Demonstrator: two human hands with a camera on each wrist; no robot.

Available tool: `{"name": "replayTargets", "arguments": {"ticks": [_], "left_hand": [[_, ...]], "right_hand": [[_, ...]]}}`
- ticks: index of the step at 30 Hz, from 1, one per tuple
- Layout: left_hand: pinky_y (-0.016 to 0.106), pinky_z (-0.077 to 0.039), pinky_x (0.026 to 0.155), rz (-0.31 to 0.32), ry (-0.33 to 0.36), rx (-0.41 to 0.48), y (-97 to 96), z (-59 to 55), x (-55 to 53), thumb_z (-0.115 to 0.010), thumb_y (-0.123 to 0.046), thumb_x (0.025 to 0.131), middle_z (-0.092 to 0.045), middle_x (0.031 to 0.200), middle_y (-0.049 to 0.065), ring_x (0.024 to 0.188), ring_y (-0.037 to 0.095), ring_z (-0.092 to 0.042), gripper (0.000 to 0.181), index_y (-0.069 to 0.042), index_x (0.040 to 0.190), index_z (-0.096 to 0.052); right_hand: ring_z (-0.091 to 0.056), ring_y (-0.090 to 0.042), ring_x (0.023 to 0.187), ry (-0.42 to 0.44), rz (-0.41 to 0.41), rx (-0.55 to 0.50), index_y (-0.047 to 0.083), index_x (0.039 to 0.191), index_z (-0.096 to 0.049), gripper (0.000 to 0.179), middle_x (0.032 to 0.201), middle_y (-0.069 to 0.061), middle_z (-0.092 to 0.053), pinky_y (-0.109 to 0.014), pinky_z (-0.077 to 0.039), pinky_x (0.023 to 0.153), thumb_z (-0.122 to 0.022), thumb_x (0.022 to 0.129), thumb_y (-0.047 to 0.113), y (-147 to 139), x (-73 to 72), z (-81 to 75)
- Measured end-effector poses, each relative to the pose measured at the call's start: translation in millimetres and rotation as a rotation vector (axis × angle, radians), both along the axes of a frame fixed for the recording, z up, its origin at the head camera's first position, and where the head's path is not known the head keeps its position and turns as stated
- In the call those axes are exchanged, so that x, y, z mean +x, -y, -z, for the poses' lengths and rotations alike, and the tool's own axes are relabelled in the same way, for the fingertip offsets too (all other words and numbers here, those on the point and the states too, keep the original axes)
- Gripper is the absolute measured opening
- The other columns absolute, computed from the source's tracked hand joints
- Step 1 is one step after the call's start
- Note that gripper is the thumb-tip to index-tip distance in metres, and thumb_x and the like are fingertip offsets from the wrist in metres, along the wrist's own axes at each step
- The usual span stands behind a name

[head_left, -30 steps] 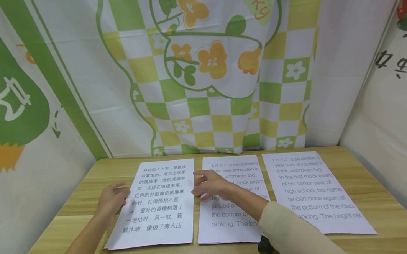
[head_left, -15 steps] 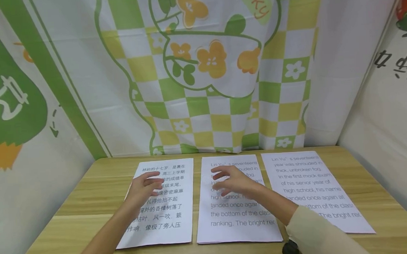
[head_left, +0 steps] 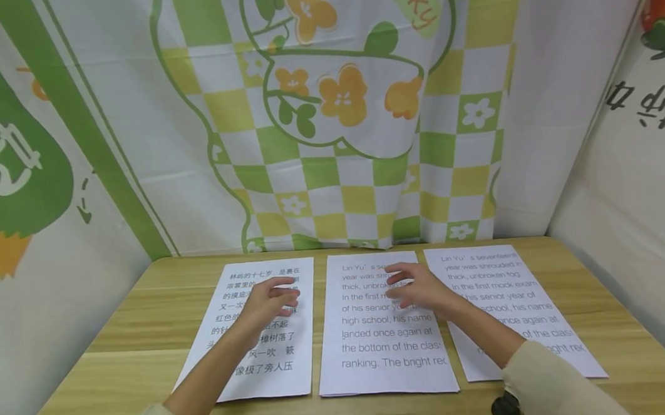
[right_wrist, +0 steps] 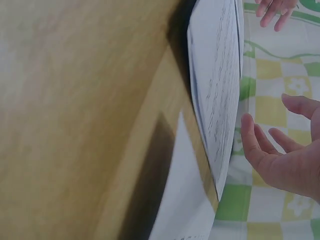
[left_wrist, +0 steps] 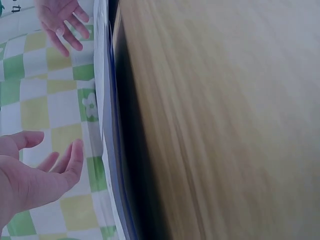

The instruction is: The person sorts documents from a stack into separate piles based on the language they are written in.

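Observation:
Three stacks of white printed paper lie side by side on a wooden table. The left stack (head_left: 299, 385) carries Chinese text, while English text covers the middle stack (head_left: 383, 321) and the right stack (head_left: 517, 285). My left hand (head_left: 270, 305) hovers over the left stack, fingers loosely bent, hiding some lines. Above the gap between the middle and right stacks is my right hand (head_left: 424, 288), its fingers relaxed and pointing inward. Both wrist views show space between the hands and the paper; neither the left hand (left_wrist: 42, 175) nor the right hand (right_wrist: 292, 155) holds anything.
The wooden table (head_left: 109, 363) shows around the stacks. A green, yellow and white checked curtain (head_left: 359, 187) hangs behind its back edge, with white printed cloth (head_left: 624, 173) at the sides. A small black object (head_left: 505, 406) sits by the right sleeve.
My left hand has moved right from the left stack's outer edge to above its text. My right hand has moved right, from the gap beside the left stack across the middle stack.

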State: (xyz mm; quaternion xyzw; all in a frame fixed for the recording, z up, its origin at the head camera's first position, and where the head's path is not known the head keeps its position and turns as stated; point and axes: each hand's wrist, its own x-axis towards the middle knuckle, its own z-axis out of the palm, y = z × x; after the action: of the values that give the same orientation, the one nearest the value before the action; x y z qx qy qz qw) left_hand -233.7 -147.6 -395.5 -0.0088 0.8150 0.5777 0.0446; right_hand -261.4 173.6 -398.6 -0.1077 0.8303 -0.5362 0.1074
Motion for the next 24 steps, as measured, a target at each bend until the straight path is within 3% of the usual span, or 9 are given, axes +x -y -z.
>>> {"name": "replayTargets", "arguments": {"ticks": [4,12,19,24], "left_hand": [[0.041,-0.063,0.088,0.020,-0.002,0.015,-10.2,2.6,-4.0,-0.062,-0.007,0.099,-0.068,0.127,0.028,0.105,0.031,-0.071,0.044,0.007,0.140,-0.056],[0.046,-0.061,0.093,0.060,0.036,0.066,-22.7,7.0,-7.2,-0.061,-0.006,0.097,-0.068,0.125,0.028,0.108,0.038,-0.071,0.048,0.006,0.143,-0.054],[0.043,-0.063,0.090,0.112,0.092,0.109,-30.0,6.3,-7.2,-0.061,-0.006,0.098,-0.067,0.124,0.030,0.103,0.037,-0.072,0.049,0.007,0.144,-0.051],[0.041,-0.063,0.089,0.130,0.132,0.140,-32.6,6.4,-7.7,-0.060,-0.004,0.099,-0.065,0.125,0.031,0.104,0.036,-0.072,0.051,0.007,0.147,-0.049]], "right_hand": [[-0.070,-0.028,0.097,-0.014,0.033,0.026,-0.007,0.145,-0.051,0.060,0.131,-0.029,-0.061,-0.040,-0.064,0.077,-0.074,0.091,0.005,-11,0.4,1.8],[-0.068,-0.029,0.101,-0.014,0.148,0.136,-0.005,0.145,-0.051,0.061,0.128,-0.025,-0.063,-0.038,-0.064,0.079,-0.074,0.091,0.008,-32,4.2,3.3],[-0.071,-0.025,0.087,-0.025,0.238,0.107,-0.009,0.141,-0.052,0.056,0.120,-0.027,-0.064,-0.035,-0.064,0.070,-0.071,0.090,0.002,-42,3.4,0.1],[-0.072,-0.026,0.087,0.020,0.294,0.081,-0.008,0.140,-0.053,0.051,0.117,-0.024,-0.064,-0.034,-0.064,0.070,-0.069,0.092,0.001,-48,0.7,1.2]]}}
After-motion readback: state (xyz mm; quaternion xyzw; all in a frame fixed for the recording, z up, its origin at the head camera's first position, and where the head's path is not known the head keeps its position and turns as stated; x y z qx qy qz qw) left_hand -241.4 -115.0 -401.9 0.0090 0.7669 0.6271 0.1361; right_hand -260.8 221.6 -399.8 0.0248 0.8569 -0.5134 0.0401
